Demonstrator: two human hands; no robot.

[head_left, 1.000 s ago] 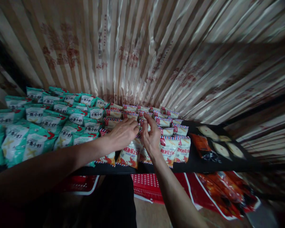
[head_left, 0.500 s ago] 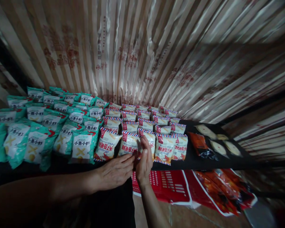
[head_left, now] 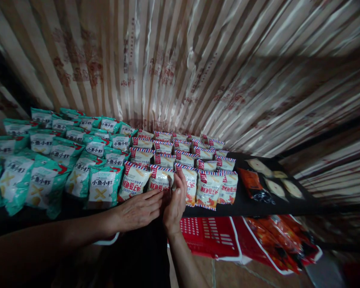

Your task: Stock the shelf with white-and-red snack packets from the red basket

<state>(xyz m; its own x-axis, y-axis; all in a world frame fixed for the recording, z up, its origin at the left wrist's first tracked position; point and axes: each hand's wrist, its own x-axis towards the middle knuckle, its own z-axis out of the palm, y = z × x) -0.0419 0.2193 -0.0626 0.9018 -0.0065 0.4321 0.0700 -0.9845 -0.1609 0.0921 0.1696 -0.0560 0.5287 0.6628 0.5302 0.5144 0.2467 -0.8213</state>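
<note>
Several white snack bags with red and blue striped edges stand in rows at the middle of a black shelf. My left hand (head_left: 141, 210) lies flat with its fingers extended, its fingertips at the lower front of one white bag (head_left: 161, 179). Upright beside it, my right hand (head_left: 175, 200) has its fingers stretched along the right side of that bag, next to a neighbouring white bag (head_left: 187, 182). The bag stays on the shelf between my hands. Part of its lower front is hidden by them.
Rows of teal bags (head_left: 102, 186) fill the left side. An orange packet (head_left: 253, 184) and flat pale packs (head_left: 276, 187) lie on the right of the black shelf (head_left: 243, 208). Below are a red basket (head_left: 210, 236) and orange packets (head_left: 276, 236). A striped sheet (head_left: 174, 60) hangs behind.
Both hands have shifted slightly left. The front white bag near them has moved a little left, and my right hand now covers less of the neighbouring bag.
</note>
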